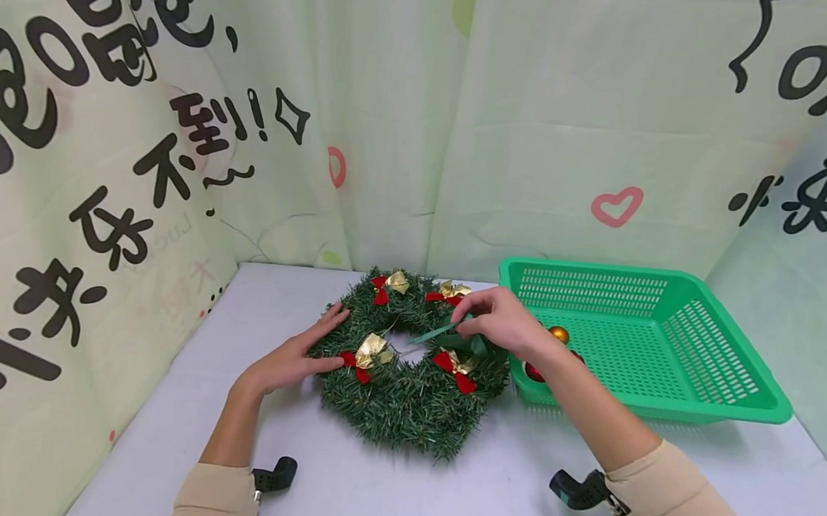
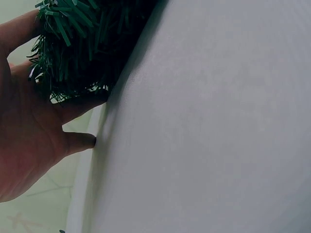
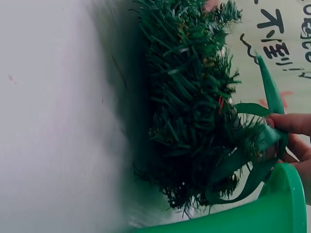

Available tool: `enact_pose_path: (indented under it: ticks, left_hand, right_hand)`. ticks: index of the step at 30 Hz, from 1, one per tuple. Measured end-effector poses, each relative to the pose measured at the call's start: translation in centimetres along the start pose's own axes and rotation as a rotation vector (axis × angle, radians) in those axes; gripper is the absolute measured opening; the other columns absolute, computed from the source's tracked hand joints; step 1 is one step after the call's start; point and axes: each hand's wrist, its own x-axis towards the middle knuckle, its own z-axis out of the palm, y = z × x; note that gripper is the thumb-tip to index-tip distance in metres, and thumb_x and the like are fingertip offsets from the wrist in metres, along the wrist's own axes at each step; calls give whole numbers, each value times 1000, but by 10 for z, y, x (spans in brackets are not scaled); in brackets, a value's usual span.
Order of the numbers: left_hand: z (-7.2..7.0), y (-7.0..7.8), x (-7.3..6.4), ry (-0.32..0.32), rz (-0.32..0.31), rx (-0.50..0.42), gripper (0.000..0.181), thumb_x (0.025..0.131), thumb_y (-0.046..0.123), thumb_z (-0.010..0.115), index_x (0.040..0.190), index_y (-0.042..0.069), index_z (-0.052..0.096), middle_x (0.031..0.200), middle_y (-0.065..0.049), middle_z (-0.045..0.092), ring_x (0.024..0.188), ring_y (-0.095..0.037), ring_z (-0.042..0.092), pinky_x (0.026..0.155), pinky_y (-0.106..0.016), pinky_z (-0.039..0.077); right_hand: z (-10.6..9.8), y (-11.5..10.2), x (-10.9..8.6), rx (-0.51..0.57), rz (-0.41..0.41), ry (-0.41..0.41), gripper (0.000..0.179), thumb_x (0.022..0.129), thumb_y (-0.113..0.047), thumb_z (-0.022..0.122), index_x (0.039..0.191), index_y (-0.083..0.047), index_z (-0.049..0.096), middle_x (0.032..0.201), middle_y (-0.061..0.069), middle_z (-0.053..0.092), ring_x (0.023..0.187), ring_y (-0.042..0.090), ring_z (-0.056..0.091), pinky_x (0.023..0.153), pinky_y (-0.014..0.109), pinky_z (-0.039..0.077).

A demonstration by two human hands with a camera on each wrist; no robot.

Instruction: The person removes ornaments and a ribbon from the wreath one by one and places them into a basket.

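A green artificial wreath [image 1: 415,414] lies flat on the white table, dressed with several red bows [image 1: 459,376] and gold bows [image 1: 372,350]. On its left side rests my left hand [image 1: 294,361], fingers spread over the needles and thumb near a red bow. Over the wreath's right side, my right hand [image 1: 501,322] pinches a green ribbon [image 1: 437,332]. In the right wrist view, the ribbon [image 3: 272,87] loops beside the needles, one tail sticking up from between thumb and finger. The left wrist view shows my left hand [image 2: 34,116] against the wreath's edge.
Right of the wreath, close to it, stands a green plastic basket [image 1: 720,351]. Inside are a gold ball [image 1: 559,334] and a red ball [image 1: 534,372], partly hidden by my right forearm. Printed curtains [image 1: 554,126] hang behind and beside the table [image 1: 426,499].
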Motion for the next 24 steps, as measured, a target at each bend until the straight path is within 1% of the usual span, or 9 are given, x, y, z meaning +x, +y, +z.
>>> enact_pose_path:
  ticks: [4,12,14,20,24]
  left_hand:
    - [0,0,0,1,2,-2,81,102,36,67,168,28,21,177,2,0,162,-39,4,122,-73,15]
    - [0,-1,0,0,1,3,81,103,37,66,168,28,20,177,2,-1,162,-40,4,122,-73,15]
    - [0,-1,-1,2,0,2,81,102,37,66,168,28,20,177,3,-1,162,-40,4,122,-73,16]
    - [1,0,-1,5,-1,3,81,102,37,67,168,28,21,177,3,0,162,-40,4,122,-73,15]
    - [0,1,-1,1,1,5,81,102,37,67,168,28,21,177,2,0,162,-40,3,122,-73,15]
  right_hand:
    - [-7,3,-2,14,5,25,11,90,-2,72,99,-3,76,105,10,73,90,27,68,82,37,54]
    - [-27,8,-9,25,21,89,12,94,-7,70,103,-3,76,116,10,69,96,25,64,87,38,52]
    - [-33,9,-11,31,18,100,13,95,-7,69,106,-2,75,114,11,69,96,25,64,86,38,53]
    - [-49,8,-21,58,33,125,19,96,-9,68,111,1,73,101,8,73,94,25,68,93,39,53]
    - [-58,7,-27,51,36,152,20,97,-11,67,113,1,73,105,12,72,96,25,67,95,43,52]
